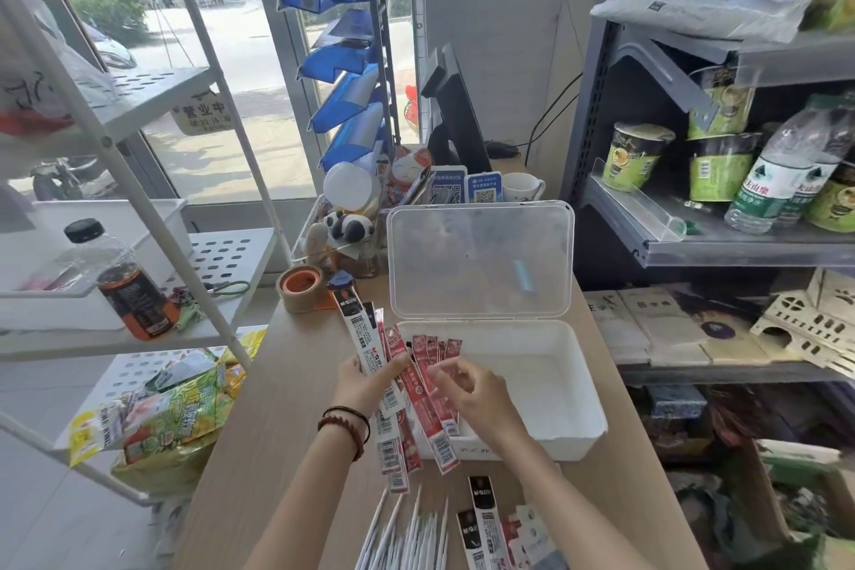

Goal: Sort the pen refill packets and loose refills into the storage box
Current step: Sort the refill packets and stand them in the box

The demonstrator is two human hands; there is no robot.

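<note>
My left hand grips a fanned bundle of long pen refill packets, red ones and black-and-white ones, held over the left edge of the white storage box. The box stands open on the wooden counter, its clear lid upright behind it. My right hand is at the red packets, fingers pinching one of them. Several loose white refills lie on the counter near my arms, with more packets beside them.
A tape roll and a clutter of small items sit behind the box to the left. A white rack with a dark bottle stands left; a grey shelf with noodle cups and water bottles stands right. A screen is behind.
</note>
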